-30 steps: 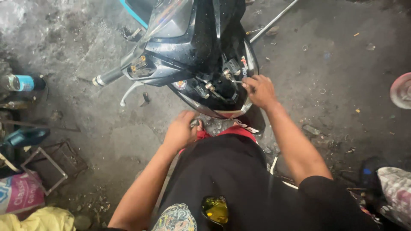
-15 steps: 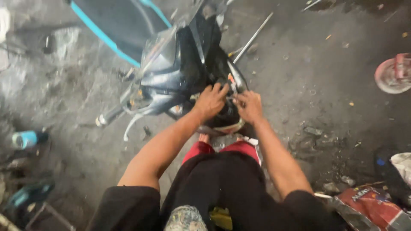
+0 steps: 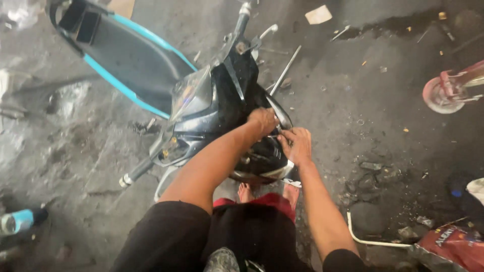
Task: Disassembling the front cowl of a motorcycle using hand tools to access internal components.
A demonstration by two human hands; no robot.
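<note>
Head view, looking down. My left hand (image 3: 263, 121) lies on the black front cowl (image 3: 237, 100) of the scooter, fingers curled over the panel's right edge, seemingly to steady it; whether that grip pinches anything I cannot tell. My right hand (image 3: 297, 145) sits just right of the left, its fingers narrowed onto a small part at the cowl's edge that is too small to name. The 2 hands almost touch, which suggests one braces while the other works the seam. The cowl is directly under both grips, tilted, with the dash (image 3: 189, 95) to their left. Count: 1 scooter, 2 handlebar ends (1 grip end (image 3: 132, 176) lower left of my hands, 1 lever (image 3: 266, 31) above them), 1 teal-edged seat panel (image 3: 126, 60) far upper left, 2 bare feet (image 3: 245, 191) on the floor (image 3: 363, 100) just below the grips, 1 red-hubbed wheel (image 3: 443, 93) well to the right, 1 blue can (image 3: 20, 220) far lower left.
</note>
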